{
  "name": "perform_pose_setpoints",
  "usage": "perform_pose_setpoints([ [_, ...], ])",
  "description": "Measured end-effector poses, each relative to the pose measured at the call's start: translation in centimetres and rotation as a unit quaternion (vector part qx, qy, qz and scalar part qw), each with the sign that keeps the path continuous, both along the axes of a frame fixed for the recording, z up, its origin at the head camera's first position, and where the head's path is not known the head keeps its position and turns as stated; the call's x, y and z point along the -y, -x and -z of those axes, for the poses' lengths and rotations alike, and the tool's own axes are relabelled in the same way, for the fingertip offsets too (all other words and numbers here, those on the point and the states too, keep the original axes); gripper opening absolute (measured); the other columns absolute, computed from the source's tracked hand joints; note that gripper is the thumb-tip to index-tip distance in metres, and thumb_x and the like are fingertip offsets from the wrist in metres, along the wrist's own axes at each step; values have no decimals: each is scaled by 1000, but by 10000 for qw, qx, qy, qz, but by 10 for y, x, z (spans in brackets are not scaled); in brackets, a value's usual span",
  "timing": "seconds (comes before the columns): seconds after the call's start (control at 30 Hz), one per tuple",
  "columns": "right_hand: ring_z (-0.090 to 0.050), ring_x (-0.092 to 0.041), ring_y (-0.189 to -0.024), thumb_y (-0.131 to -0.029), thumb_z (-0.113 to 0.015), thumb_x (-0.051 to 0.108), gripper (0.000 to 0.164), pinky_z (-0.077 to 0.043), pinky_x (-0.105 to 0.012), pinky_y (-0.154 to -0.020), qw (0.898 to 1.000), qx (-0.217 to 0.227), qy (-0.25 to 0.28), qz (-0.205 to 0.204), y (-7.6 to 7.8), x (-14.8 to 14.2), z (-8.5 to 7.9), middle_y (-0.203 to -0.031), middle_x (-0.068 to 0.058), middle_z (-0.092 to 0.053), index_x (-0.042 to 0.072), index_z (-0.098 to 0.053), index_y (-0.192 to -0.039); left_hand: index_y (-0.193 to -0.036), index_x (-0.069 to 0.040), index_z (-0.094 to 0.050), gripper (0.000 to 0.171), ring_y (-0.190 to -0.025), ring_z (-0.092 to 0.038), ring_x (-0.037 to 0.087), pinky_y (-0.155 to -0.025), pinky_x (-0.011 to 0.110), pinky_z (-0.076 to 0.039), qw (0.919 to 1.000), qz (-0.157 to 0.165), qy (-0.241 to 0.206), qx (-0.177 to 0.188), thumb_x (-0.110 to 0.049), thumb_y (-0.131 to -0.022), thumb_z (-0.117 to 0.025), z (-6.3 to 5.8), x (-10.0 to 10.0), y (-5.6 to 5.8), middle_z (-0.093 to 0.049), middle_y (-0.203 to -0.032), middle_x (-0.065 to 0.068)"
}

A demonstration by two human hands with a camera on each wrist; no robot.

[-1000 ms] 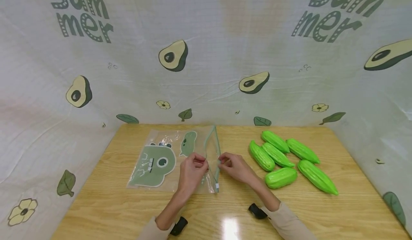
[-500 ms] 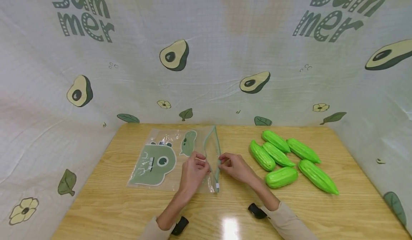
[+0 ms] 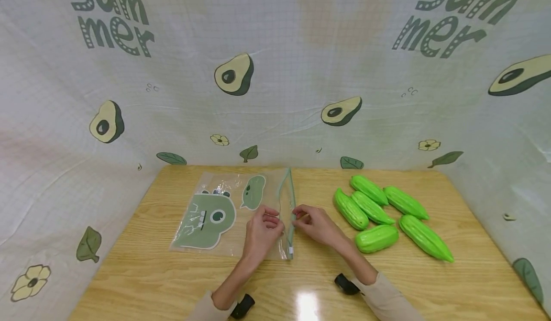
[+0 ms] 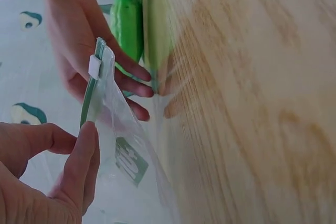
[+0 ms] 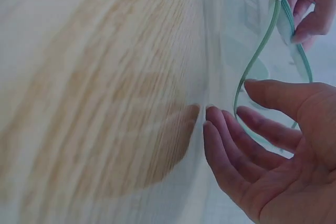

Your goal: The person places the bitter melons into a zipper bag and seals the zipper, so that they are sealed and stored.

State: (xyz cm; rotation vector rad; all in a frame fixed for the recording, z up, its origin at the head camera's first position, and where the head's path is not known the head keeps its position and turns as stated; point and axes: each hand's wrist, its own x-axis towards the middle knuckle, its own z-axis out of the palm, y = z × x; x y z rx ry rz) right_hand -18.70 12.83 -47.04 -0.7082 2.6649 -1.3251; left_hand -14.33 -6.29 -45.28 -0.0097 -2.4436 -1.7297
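The bag [image 3: 230, 215] lies flat on the table [image 3: 142, 268], its printed body to the left of both hands and its green-edged mouth between them, parted. The left hand [image 3: 263, 230] rests over the bag's mouth end and grasps the left edge of the mouth, pinching it between thumb and index finger. The right hand [image 3: 317, 224], just beside the mouth on its right, grasps the opposite edge at the fingertips; its remaining fingers are bent and hold nothing else. The white slider [image 4: 94, 67] sits at the mouth's near end, apart from the fingers of both hands. Six green gourds [image 3: 372, 207] lie on the table to the right of the right hand, untouched.
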Motion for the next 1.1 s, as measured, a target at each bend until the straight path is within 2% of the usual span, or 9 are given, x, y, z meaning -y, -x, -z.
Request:
perform_pose_setpoints([
  [0.27,-70,-31,-93,-95,-70,2,24,-60,-43,-82,9993,-301,-32,208,-5,-10,-5,-111,-22,-70,-7,-67,-117,-97,2,-64,17,-69,-69,15,-58,22,-59,9992,-36,-384,119,4,-80,-68,0,0,1,-69,-79,11],
  [0.43,-70,-33,-94,-93,-72,0,23,-59,-48,-83,9965,-759,-43,351,-9,-19,-9,-110,-22,-70,-8,-68,-114,-100,6,-63,20,-69,-70,18,-58,23,-60,9978,17,-652,115,7,-80,-67,0,0,1,-68,-80,12],
  [0.77,-68,-35,-102,-88,-78,-1,30,-58,-50,-87,9851,-1524,-282,743,-15,-40,-15,-111,-17,-71,-5,-69,-116,-100,7,-63,18,-69,-68,15,-59,24,-60,9977,77,-640,188,5,-83,-67,-1,0,1,-66,-81,11],
  [1.1,-65,-37,-104,-88,-79,1,31,-55,-52,-86,9780,-1733,-579,1002,-14,-60,-18,-114,-17,-69,-3,-68,-118,-98,6,-63,16,-67,-68,14,-57,25,-60,9980,82,-627,64,6,-82,-67,-1,1,2,-66,-81,12],
])
